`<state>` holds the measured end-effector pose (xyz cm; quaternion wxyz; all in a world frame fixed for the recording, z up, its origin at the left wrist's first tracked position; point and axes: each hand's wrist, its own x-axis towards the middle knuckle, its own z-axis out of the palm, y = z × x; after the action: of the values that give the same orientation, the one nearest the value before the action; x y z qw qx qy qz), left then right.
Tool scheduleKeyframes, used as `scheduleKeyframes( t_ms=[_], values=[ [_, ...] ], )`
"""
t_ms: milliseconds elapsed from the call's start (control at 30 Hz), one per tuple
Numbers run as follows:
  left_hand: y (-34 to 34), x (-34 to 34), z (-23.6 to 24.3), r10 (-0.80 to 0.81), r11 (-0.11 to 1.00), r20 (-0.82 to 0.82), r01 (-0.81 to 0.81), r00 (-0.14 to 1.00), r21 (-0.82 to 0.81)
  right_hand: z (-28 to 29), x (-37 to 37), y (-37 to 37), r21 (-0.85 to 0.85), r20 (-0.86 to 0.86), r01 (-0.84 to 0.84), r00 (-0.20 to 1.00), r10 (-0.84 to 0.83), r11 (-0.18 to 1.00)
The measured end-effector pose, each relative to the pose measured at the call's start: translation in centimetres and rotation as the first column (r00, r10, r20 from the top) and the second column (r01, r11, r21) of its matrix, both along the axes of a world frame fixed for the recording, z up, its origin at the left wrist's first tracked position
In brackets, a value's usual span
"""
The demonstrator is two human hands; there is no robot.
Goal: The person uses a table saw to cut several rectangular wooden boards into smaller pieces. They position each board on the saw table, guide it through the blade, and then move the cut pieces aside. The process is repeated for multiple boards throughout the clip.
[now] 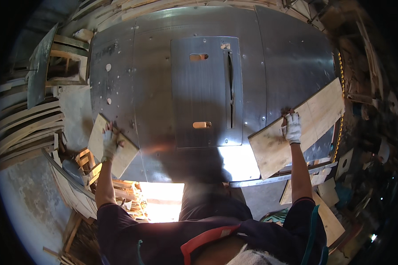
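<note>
A metal saw table point(154, 88) fills the middle, its inset plate point(203, 92) carrying a long slot with a dark saw blade point(230, 75) in it. My left hand point(112, 142), in a white glove with bare fingertips, holds a short wooden board point(127, 154) at the table's near left corner. On the right, my gloved right hand point(292, 127) grips the upper edge of a longer wooden board point(320, 108), which lies slanted across the near right part of the table. Both boards are apart from the blade. The undersides of both hands are hidden.
Long wood strips point(28, 128) are stacked at the left, beside a wooden frame point(68, 62). Scrap wood point(126, 192) lies below the table's near left edge. A yellow chain-like strip point(340, 88) runs along the right edge. More boards point(327, 216) lean at lower right.
</note>
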<state>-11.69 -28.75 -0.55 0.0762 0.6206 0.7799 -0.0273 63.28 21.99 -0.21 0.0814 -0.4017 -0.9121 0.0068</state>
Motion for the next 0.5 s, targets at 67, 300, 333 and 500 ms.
scheduleKeyframes(
  t_ms=[67, 300, 333, 500],
  values=[
    [-3.5, 2.3, 0.3, 0.001, 1.000, 0.049, 0.000, 0.999, -0.012, 0.3, 1.4, -1.8, 0.001, 0.005, -0.013, 1.000, 0.013, 1.000],
    [-3.0, 4.7, 2.1, 0.074, 0.992, -0.035, -0.077, 0.997, -0.104, 1.1, 3.7, -8.7, -0.124, 0.007, 0.407, 0.912, -0.410, 0.905],
    [-2.6, 5.6, 2.6, 0.061, 0.995, 0.003, -0.061, 0.998, 0.076, 1.8, 3.7, -11.1, -0.124, 0.010, 0.471, 0.881, -0.473, 0.873],
    [7.0, 23.5, 8.9, 0.307, 0.901, 0.265, -0.369, 0.914, 0.227, 1.1, 9.0, -21.5, -0.204, 0.004, 0.924, 0.331, -0.944, 0.323]
  ],
)
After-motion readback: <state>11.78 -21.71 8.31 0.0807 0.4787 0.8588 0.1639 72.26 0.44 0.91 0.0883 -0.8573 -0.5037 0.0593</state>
